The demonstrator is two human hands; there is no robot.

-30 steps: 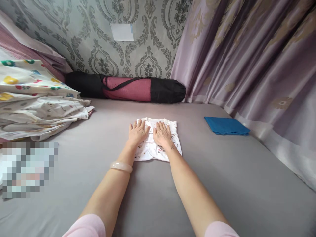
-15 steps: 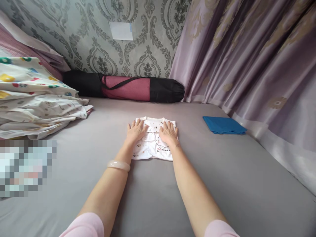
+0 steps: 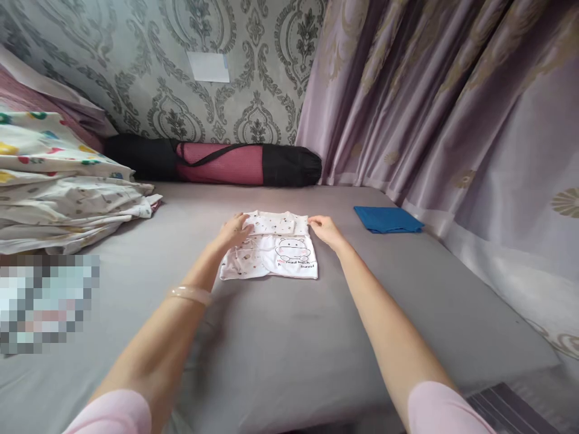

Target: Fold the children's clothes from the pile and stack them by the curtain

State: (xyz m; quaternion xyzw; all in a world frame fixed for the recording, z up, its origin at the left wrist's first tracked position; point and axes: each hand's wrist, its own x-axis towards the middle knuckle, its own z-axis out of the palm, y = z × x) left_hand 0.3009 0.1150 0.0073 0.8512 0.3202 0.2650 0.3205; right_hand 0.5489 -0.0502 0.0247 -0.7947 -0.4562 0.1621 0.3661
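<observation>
a grey sheet (image 3: 289,337) spreads under the white garment (image 3: 270,246), which lies flat at its middle. left of the garment is a heap of printed cloth (image 3: 58,199), cut off by the view's edge; beyond it, a long bag (image 3: 221,164); to its right, a folded blue cloth (image 3: 388,219). nearer and left of the garment, a pixelated patch (image 3: 49,301) hides whatever lies there.

the left hand (image 3: 234,231), slightly blurred, covers the garment's upper left edge, fingers and thumb loosely apart. the right hand (image 3: 326,231) has its fingertips drawn together at the upper right corner. i cannot tell whether either pinches fabric. the step looks like gripping or straightening the upper part; the next move seems to call for even handling of both sides. the letters (image 3: 296,263) low on the garment are only partly readable.
</observation>
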